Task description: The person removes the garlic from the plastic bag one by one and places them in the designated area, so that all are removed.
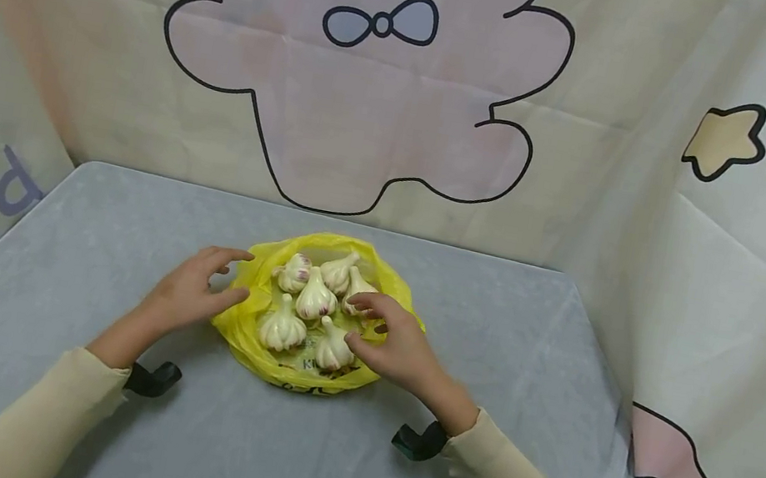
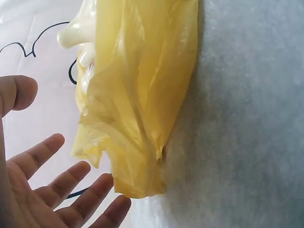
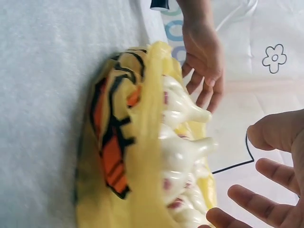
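A yellow plastic bag [image 1: 243, 347] lies opened out on the table, its rim spread around several white garlic bulbs [image 1: 316, 297] with purple streaks. At the bag's left edge is my left hand [image 1: 190, 290], fingers loosely bent and holding nothing. In the left wrist view its spread fingertips are right by the bag's crumpled side [image 2: 137, 118]. My right hand [image 1: 403, 348] hovers over the right part of the bag, thumb and fingers apart, overlapping a bulb in the head view. The right wrist view shows orange and black print [image 3: 114, 133] on the bag's outside.
A grey cloth covers the table [image 1: 287, 451]. Behind it hangs a pale curtain [image 1: 613, 184] with cartoon drawings, which also runs along both sides. Each wrist wears a black strap mount [image 1: 154, 378].
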